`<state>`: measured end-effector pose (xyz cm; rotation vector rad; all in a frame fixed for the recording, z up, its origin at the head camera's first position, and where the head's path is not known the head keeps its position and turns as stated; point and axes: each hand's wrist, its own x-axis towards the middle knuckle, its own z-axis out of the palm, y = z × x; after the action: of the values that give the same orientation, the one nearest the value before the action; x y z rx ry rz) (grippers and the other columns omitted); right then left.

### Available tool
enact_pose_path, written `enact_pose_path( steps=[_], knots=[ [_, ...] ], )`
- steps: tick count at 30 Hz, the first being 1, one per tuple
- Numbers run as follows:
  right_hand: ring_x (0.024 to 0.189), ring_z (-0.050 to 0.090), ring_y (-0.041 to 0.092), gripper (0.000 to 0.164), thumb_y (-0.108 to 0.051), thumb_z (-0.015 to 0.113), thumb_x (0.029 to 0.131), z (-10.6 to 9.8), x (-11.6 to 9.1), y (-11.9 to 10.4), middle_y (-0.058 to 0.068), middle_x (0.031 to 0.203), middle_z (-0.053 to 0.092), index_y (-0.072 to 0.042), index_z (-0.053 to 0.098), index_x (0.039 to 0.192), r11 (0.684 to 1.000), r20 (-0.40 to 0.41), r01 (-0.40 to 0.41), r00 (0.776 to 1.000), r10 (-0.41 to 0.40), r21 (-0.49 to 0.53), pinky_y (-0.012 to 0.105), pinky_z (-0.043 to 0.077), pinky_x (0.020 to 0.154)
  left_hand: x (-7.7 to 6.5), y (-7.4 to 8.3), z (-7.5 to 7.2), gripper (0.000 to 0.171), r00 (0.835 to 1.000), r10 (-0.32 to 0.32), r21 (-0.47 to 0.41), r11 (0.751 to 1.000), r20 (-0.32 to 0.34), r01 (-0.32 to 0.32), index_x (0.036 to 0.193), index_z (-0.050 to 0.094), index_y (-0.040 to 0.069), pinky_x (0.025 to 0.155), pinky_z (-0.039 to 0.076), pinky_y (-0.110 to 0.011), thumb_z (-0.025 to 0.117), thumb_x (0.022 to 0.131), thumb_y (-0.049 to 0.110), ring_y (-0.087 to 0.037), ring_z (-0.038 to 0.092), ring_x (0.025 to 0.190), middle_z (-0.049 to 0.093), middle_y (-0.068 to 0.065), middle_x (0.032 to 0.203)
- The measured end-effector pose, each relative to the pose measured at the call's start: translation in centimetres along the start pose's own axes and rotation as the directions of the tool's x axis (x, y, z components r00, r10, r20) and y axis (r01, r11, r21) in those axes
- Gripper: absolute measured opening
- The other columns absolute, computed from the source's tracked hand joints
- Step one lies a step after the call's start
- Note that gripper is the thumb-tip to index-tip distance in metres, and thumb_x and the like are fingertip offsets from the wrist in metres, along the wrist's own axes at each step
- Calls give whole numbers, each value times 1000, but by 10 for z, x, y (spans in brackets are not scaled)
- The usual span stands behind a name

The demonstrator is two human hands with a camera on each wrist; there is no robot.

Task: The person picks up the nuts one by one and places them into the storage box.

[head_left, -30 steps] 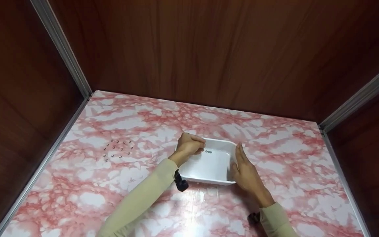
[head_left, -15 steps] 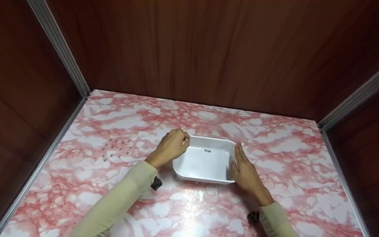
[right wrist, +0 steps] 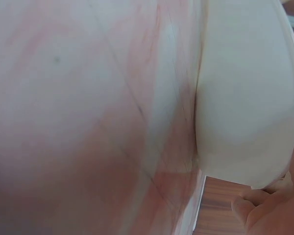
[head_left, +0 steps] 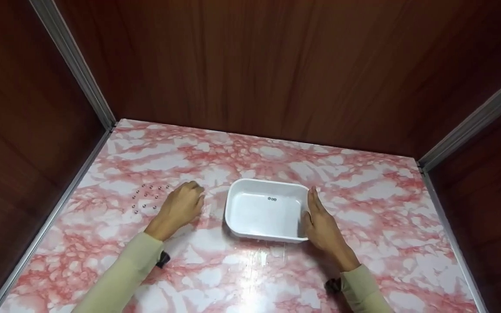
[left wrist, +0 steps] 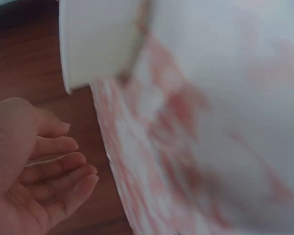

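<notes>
A white rectangular tub [head_left: 259,217] with rounded corners stands on the table. On its floor, near the back wall, sit a few small round metal pieces [head_left: 272,199]. My right hand [head_left: 325,228] grips the tub's right wall, thumb inside the rim and fingers along the outside. The right wrist view shows the tub's outer side [right wrist: 247,98] close up, with fingers at its rim. Left of the tub, my left hand [head_left: 180,206] is over the table with fingers loosely bent; in the left wrist view they hold nothing. Beside it lies a loose group of several similar metal pieces [head_left: 145,206].
The tabletop [head_left: 363,195] has a red and white marbled pattern. Dark wood-grain panels [head_left: 250,69] stand at the back and both sides, with metal strips [head_left: 87,74] at the corners. A black wrist camera [head_left: 162,259] is strapped at each cuff.
My left hand has moved from over the tub leftward to beside the loose metal pieces. The right hand and the tub stay in place.
</notes>
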<state>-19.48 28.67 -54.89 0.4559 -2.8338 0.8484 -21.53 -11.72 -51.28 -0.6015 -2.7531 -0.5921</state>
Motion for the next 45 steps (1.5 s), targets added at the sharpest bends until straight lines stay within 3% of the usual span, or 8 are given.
enact_pose_path(
  steps=[5,11,16,21,29,32,39,45],
  knots=[
    [115,69,41,65,-9,53,108,-2,-1,1,24,174,17,8,23,162,1000,-5,9,1000,-9,-5,46,57,81,-25,-23,-3,16,998,-56,25,998,-14,56,105,75,-3,72,63,-49,62,100,4,-37,75,87,76,-19,111],
    [142,51,46,65,-10,53,107,-3,-2,3,24,174,18,8,23,162,1000,-13,3,1000,-3,-6,55,55,103,-46,-51,-6,26,998,-46,110,993,-47,51,115,74,-5,72,64,-51,68,95,11,-40,75,93,76,-21,113],
    [137,57,47,65,-11,54,108,-1,-2,3,23,174,17,8,24,162,1000,-7,-1,1000,1,2,54,57,97,-66,-74,-13,36,994,-38,293,954,-104,67,112,73,-7,63,61,-51,74,90,22,-41,70,88,71,-26,113],
    [140,53,48,66,-11,54,107,-2,-2,3,25,173,18,8,23,162,1000,-13,5,1000,-5,3,57,55,102,-83,-90,-22,30,989,-122,285,948,-83,141,108,71,-10,72,60,-56,73,91,15,-44,65,98,66,-29,116],
    [138,54,49,66,-11,54,107,-3,-2,4,27,173,20,9,24,162,1000,-15,1,1000,-1,4,58,54,104,-99,-104,-28,4,988,-153,283,946,-38,157,89,66,-6,56,59,-55,63,92,-6,-42,70,69,68,-18,79],
    [132,60,49,66,-13,52,108,-4,-2,3,25,174,17,8,22,162,1000,0,-7,1000,7,4,55,57,98,-102,-106,-27,11,992,-118,316,940,-42,125,82,63,-3,48,57,-51,60,90,-10,-39,69,58,65,-15,70],
    [120,68,44,66,-15,51,109,-2,-1,2,23,174,16,7,21,163,1000,11,-11,1000,11,14,51,58,88,-105,-109,-19,16,992,74,423,906,-104,-23,71,63,-3,41,54,-44,64,84,-13,-33,63,47,64,-14,60],
    [118,68,44,65,-14,52,108,-1,0,1,23,174,18,8,23,162,1000,9,-4,1000,4,7,50,58,85,-108,-110,-18,14,993,98,477,877,-70,-53,70,65,-4,41,54,-41,69,80,-13,-31,62,47,64,-14,61]
  ],
)
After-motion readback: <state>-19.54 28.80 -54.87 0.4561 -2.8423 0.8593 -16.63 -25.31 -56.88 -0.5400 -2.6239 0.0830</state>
